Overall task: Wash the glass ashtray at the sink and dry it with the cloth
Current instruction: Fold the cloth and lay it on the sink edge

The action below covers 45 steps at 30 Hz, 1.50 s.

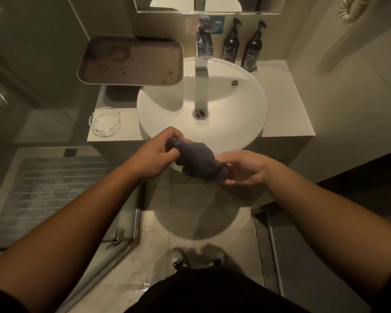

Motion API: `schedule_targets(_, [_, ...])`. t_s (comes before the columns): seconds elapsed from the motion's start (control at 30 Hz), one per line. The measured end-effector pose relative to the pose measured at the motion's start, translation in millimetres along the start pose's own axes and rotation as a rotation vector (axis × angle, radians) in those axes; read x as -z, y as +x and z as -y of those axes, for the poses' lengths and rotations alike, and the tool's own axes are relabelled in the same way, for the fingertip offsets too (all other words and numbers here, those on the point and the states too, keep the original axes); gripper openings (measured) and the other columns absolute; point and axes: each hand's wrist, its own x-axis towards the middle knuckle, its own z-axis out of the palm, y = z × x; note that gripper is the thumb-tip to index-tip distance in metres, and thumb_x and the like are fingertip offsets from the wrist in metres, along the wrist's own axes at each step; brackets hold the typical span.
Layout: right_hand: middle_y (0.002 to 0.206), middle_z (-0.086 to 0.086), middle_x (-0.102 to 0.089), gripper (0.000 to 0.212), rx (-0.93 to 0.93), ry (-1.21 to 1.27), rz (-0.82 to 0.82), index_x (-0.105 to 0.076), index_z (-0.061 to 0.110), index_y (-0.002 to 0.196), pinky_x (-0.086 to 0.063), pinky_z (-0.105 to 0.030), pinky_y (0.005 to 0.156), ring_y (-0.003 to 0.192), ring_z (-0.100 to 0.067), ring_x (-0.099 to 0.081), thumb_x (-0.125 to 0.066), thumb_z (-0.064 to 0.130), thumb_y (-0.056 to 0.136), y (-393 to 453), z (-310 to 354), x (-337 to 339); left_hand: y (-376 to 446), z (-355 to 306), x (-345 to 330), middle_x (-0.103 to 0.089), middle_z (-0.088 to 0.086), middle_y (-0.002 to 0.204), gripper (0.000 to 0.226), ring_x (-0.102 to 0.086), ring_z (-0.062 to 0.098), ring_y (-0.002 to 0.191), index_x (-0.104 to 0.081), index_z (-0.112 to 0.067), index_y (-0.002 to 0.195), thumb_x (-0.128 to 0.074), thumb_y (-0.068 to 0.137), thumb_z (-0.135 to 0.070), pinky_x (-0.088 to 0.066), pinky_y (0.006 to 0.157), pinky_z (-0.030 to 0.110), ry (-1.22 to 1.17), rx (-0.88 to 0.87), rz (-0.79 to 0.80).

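Shoes: a pair of shoes (198, 259) stands on the tiled floor (190, 222), directly beneath the hands.
Right hand: the right hand (242, 168) is palm-up, fingers curled shut round the right end of the cloth.
Cloth: a dark cloth (198, 160) is bunched and twisted between the two sets of fingers, held just at the near edge of the basin, over the floor.
Left hand: the left hand (155, 154) is knuckles-up, fingers closed tight on the left end of the cloth, slightly farther away than the right fingers.
Ashtray: the glass ashtray (105, 120) sits upright on the pale counter (287, 114), to the left of and beyond the left fingers, apart from both hands and just beside the basin's left rim.
Sink: the white round basin (246, 109) lies just beyond the fingers, its drain (199, 114) straight ahead of them.
Tap: a chrome tap (203, 48) rises behind the drain; running water cannot be made out.
Tray: a stained tray (131, 62) sits beyond the ashtray, far left of the fingers.
Bottles: two dark pump bottles (242, 47) stand at the wall, beyond and right of the right fingers.
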Motion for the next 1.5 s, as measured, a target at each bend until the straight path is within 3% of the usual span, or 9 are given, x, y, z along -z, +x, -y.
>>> schedule_targets(0.1, [0.117, -0.019, -0.063, 0.026, 0.147, -0.153, -0.112, -0.069, 0.004, 0.109, -0.052, -0.034, 0.091, 0.107, -0.027, -0.058, -0.066, 0.011, 0.084, -7.3, 16.5, 0.5, -1.1, 0.0, 3.4, -0.065, 0.007, 0.103, 0.021, -0.065, 0.023, 0.097, -0.050, -0.034, 0.098, -0.052, 0.091, -0.014, -0.055, 0.088, 0.049, -0.007, 0.017, 0.016])
schedule_targets(0.27, [0.084, 0.009, -0.070, 0.020, 0.464, -0.616, -0.315, -0.071, 0.021, 0.093, -0.048, -0.008, 0.062, 0.078, 0.002, -0.066, -0.061, 0.005, 0.087, -32.2, 52.9, -7.6, -2.1, 3.1, 4.5, -0.058, 0.005, 0.129, 0.019, -0.061, 0.023, 0.112, -0.050, -0.034, 0.100, -0.055, 0.091, -0.017, -0.053, 0.094, 0.049, 0.035, 0.037, 0.081])
schedule_targets(0.47, [0.095, 0.010, -0.065, 0.022, 0.697, -0.866, -0.306, -0.064, 0.033, 0.091, -0.051, -0.013, 0.073, 0.089, -0.001, -0.061, -0.059, 0.012, 0.089, -48.2, 74.1, -26.5, 4.7, -0.4, 7.7, -0.046, 0.003, 0.140, 0.063, -0.052, 0.024, 0.124, -0.038, -0.036, 0.132, -0.059, 0.074, -0.045, -0.045, 0.104, 0.048, -0.090, 0.121, 0.242])
schedule_targets(0.63, [0.101, 0.010, -0.064, 0.024, 0.746, -0.996, -0.258, -0.062, 0.035, 0.095, -0.048, -0.017, 0.081, 0.099, -0.010, -0.059, -0.058, 0.012, 0.090, -54.7, 78.4, -37.3, 18.5, -13.6, 2.6, -0.049, -0.006, 0.129, 0.079, -0.054, 0.023, 0.121, -0.030, -0.042, 0.141, -0.058, 0.072, -0.070, -0.043, 0.106, 0.045, -0.199, 0.149, 0.160])
schedule_targets(0.73, [0.100, 0.009, -0.067, 0.026, 0.769, -0.996, -0.235, -0.065, 0.030, 0.095, -0.051, -0.018, 0.082, 0.097, -0.007, -0.061, -0.057, 0.006, 0.088, -63.0, 78.9, -37.4, 22.6, -20.9, 6.0, -0.061, -0.006, 0.115, 0.065, -0.059, 0.019, 0.112, -0.049, -0.040, 0.126, -0.059, 0.070, -0.070, -0.046, 0.102, 0.043, -0.125, 0.103, 0.176])
schedule_targets(0.87, [0.097, 0.014, -0.066, 0.029, 0.816, -0.956, -0.317, -0.064, 0.033, 0.093, -0.051, -0.015, 0.080, 0.094, -0.003, -0.061, -0.057, 0.005, 0.087, -68.9, 77.0, -31.2, 18.8, -29.0, 9.9, -0.067, -0.021, 0.098, 0.018, -0.063, 0.003, 0.097, -0.064, -0.042, 0.101, -0.065, 0.084, -0.048, -0.047, 0.085, 0.024, -0.001, -0.019, 0.227])
schedule_targets(1.03, [0.097, 0.021, -0.062, 0.020, 0.850, -0.949, -0.449, -0.062, 0.038, 0.098, -0.045, -0.013, 0.080, 0.097, 0.000, -0.057, -0.063, 0.020, 0.089, -68.2, 69.5, -23.5, 17.1, -34.5, -6.5, -0.062, -0.008, 0.116, 0.030, -0.059, 0.007, 0.109, -0.058, -0.033, 0.100, -0.070, 0.079, -0.050, -0.050, 0.088, 0.029, 0.061, -0.064, 0.167])
schedule_targets(1.23, [0.091, 0.025, -0.060, 0.012, 0.883, -0.969, -0.526, -0.062, 0.040, 0.094, -0.041, -0.007, 0.071, 0.093, 0.006, -0.056, -0.068, 0.033, 0.087, -67.8, 66.5, -22.3, 15.5, -36.3, -31.5, -0.063, -0.010, 0.098, 0.019, -0.061, 0.008, 0.091, -0.058, -0.029, 0.102, -0.065, 0.087, -0.039, -0.051, 0.079, 0.025, 0.196, -0.128, 0.108])
schedule_targets(1.5, [0.096, 0.027, -0.063, 0.023, 0.658, -1.109, -0.356, -0.063, 0.046, 0.101, -0.042, 0.002, 0.066, 0.095, 0.014, -0.055, -0.070, 0.030, 0.087, -70.9, 60.5, 5.3, 9.0, -30.6, -5.6, -0.060, -0.013, 0.085, 0.006, -0.058, 0.006, 0.076, -0.056, -0.029, 0.094, -0.056, 0.094, -0.023, -0.039, 0.062, 0.020, 0.244, -0.140, -0.052])
